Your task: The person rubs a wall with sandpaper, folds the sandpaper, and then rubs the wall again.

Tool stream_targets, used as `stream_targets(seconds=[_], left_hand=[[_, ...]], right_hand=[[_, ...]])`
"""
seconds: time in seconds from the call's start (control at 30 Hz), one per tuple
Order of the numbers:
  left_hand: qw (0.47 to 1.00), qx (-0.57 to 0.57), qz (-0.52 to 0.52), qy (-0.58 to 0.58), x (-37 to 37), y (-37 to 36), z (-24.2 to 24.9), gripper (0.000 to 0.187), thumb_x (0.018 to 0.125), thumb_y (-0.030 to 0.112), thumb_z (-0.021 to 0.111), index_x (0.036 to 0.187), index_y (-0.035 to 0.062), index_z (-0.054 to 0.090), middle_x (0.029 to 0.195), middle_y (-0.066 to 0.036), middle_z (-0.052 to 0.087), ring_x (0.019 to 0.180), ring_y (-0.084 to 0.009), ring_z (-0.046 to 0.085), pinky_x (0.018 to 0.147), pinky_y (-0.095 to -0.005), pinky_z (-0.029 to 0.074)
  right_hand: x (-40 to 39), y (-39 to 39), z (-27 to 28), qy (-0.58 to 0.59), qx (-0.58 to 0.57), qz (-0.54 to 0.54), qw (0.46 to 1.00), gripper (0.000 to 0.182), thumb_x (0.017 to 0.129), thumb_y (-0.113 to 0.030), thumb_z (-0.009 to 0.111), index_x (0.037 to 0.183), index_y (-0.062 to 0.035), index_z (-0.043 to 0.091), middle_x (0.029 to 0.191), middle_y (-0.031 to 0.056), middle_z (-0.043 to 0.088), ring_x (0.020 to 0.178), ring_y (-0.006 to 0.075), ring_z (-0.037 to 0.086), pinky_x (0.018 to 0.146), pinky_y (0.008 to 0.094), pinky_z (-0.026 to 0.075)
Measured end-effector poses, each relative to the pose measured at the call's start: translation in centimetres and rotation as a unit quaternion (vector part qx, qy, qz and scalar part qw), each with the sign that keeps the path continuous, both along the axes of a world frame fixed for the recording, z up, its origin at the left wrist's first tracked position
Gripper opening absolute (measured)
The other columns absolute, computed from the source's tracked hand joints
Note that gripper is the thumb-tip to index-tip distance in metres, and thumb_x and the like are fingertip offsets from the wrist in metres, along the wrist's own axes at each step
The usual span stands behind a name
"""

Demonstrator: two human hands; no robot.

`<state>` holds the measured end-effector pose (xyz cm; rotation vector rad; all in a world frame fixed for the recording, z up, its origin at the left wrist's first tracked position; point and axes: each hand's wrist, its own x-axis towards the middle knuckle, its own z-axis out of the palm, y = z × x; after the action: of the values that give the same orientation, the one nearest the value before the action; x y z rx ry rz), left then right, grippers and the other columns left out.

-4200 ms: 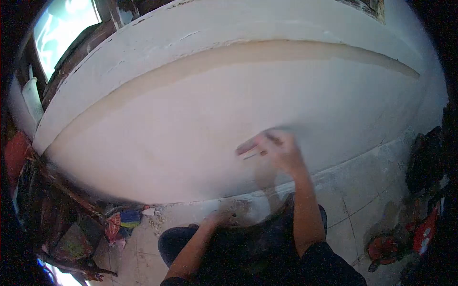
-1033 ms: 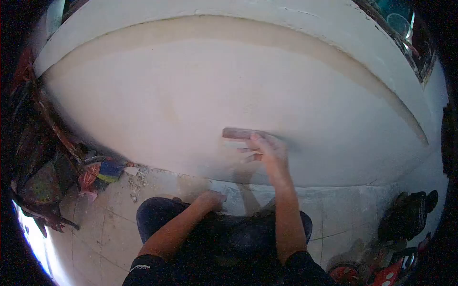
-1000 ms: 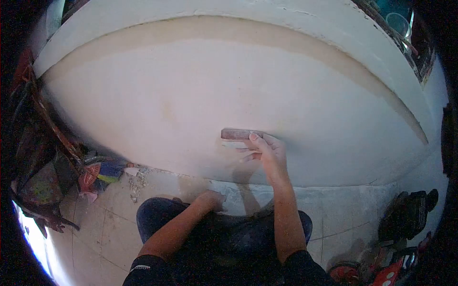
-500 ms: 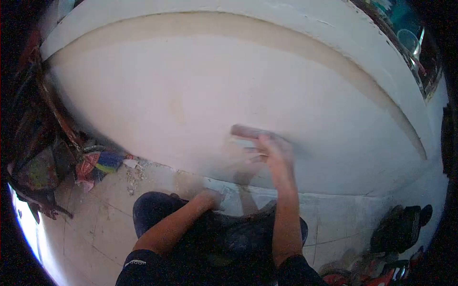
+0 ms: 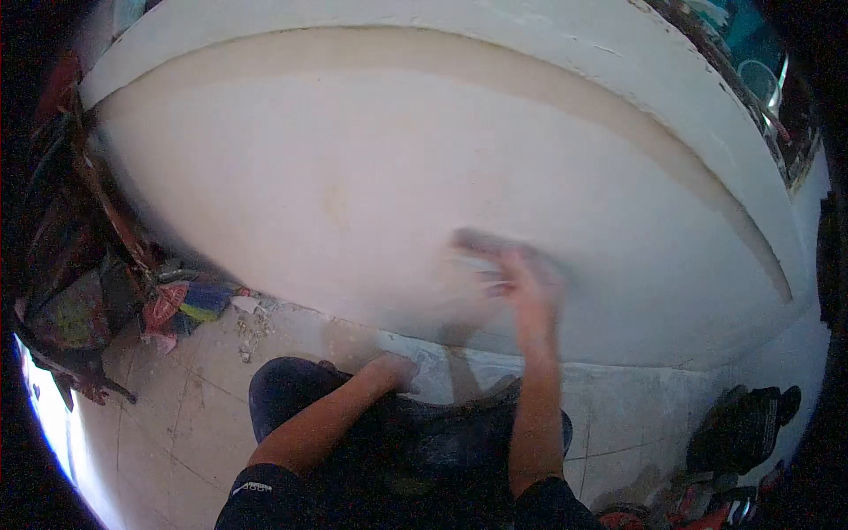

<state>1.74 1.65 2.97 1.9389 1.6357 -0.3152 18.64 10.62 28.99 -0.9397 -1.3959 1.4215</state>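
My right hand (image 5: 527, 281) is closed on a dark, flat block (image 5: 484, 242) and holds it against the pale wall panel (image 5: 353, 168). Motion smears both the block and the fingers. Low in the view, my left hand (image 5: 395, 371) rests near my knee, close to the foot of the panel. Its fingers are too dark and small to make out, and I see no object in it. Above the panel runs a curved white ledge (image 5: 530, 40).
Crumpled colored bags (image 5: 181, 309) and bits of debris (image 5: 253, 334) lie on the tiled floor (image 5: 190, 415) at the left, beside dark clutter. A black bag-like item (image 5: 742, 428) is at the lower right, with red objects below it.
My right hand and the block have shifted a little to the right across the panel. My left hand has stayed nearly still.
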Motion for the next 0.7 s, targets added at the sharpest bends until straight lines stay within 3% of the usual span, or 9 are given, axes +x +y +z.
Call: stream_targets(seconds=[0.03,0.1,0.13,0.2,0.37,0.43,0.5,0.57,0.7], left_hand=[[1.000,0.000,-0.003,0.003,0.1,0.3,-1.8,0.045,0.092,0.045,0.063,0.125,0.0155,0.068,0.118,-0.015,0.071,0.109,-0.0352,0.068,0.096,-0.0493,0.053],[0.999,-0.008,-0.032,0.024,0.0,1.0,-5.9,0.073,0.090,0.051,0.067,0.144,0.0059,0.049,0.128,-0.018,0.066,0.116,-0.0353,0.064,0.099,-0.0495,0.052],[0.999,-0.007,-0.031,0.026,-0.2,0.8,-4.3,0.073,0.090,0.051,0.067,0.144,0.0059,0.049,0.128,-0.018,0.066,0.116,-0.0353,0.064,0.099,-0.0495,0.052],[1.000,-0.002,-0.019,0.001,-0.1,0.1,-1.5,0.085,0.091,0.051,0.066,0.156,0.0078,0.030,0.132,-0.019,0.064,0.120,-0.0355,0.062,0.102,-0.0497,0.049],[1.000,-0.023,-0.008,0.009,0.5,0.2,0.3,0.084,0.092,0.051,0.065,0.155,0.0068,0.031,0.132,-0.019,0.064,0.120,-0.0358,0.062,0.100,-0.0503,0.050],[1.000,-0.005,-0.002,0.008,0.1,0.1,1.6,0.081,0.092,0.050,0.065,0.153,0.0060,0.034,0.131,-0.019,0.064,0.120,-0.0359,0.062,0.100,-0.0500,0.051],[0.998,-0.054,-0.036,0.011,-0.2,0.3,2.2,0.079,0.092,0.049,0.065,0.151,0.0049,0.036,0.131,-0.019,0.064,0.120,-0.0368,0.062,0.099,-0.0490,0.052],[0.999,-0.015,-0.044,0.008,-0.2,0.1,-1.6,0.079,0.091,0.048,0.066,0.150,0.0049,0.037,0.129,-0.019,0.065,0.119,-0.0374,0.062,0.098,-0.0488,0.052],[0.999,0.027,-0.033,-0.024,-0.5,-0.2,-1.4,0.077,0.091,0.048,0.066,0.148,0.0058,0.039,0.124,-0.019,0.067,0.114,-0.0385,0.064,0.095,-0.0490,0.054]], right_hand=[[-0.7,0.1,-0.7,0.003,0.000,-0.003,1.000,0.031,0.100,-0.023,0.059,0.114,0.0033,0.067,0.108,0.0143,0.072,0.086,0.0239,0.073,0.067,0.0322,0.057],[-1.7,0.9,-2.6,0.075,0.014,0.079,0.994,0.028,0.098,-0.019,0.063,0.110,0.0058,0.067,0.104,0.0146,0.072,0.075,0.0247,0.072,0.061,0.0341,0.058],[-0.9,1.0,-1.7,0.067,0.009,0.035,0.997,0.030,0.098,-0.022,0.062,0.111,0.0057,0.066,0.103,0.0151,0.072,0.078,0.0240,0.072,0.063,0.0330,0.057],[2.3,2.4,-0.8,0.090,0.016,-0.063,0.994,0.035,0.099,-0.026,0.060,0.113,0.0053,0.066,0.102,0.0161,0.073,0.084,0.0232,0.071,0.067,0.0322,0.056],[7.0,3.1,2.1,0.175,0.112,-0.166,0.964,0.039,0.099,-0.032,0.058,0.117,0.0025,0.065,0.105,0.0174,0.073,0.093,0.0238,0.070,0.075,0.0343,0.054],[5.4,3.1,1.2,0.185,0.079,-0.126,0.972,0.037,0.098,-0.031,0.060,0.116,0.0015,0.066,0.104,0.0162,0.073,0.091,0.0228,0.070,0.074,0.0343,0.054],[2.8,2.7,-1.4,0.114,0.068,-0.115,0.985,0.027,0.096,-0.023,0.064,0.106,0.0014,0.071,0.102,0.0142,0.074,0.081,0.0208,0.073,0.063,0.0306,0.058],[-0.4,0.5,-1.0,0.059,0.059,0.007,0.996,0.025,0.095,-0.021,0.066,0.104,0.0020,0.072,0.097,0.0125,0.074,0.076,0.0199,0.073,0.060,0.0312,0.057],[0.4,1.3,-1.7,0.057,0.088,0.022,0.994,0.023,0.095,-0.020,0.067,0.102,0.0014,0.072,0.096,0.0110,0.074,0.073,0.0190,0.072,0.057,0.0323,0.057]])
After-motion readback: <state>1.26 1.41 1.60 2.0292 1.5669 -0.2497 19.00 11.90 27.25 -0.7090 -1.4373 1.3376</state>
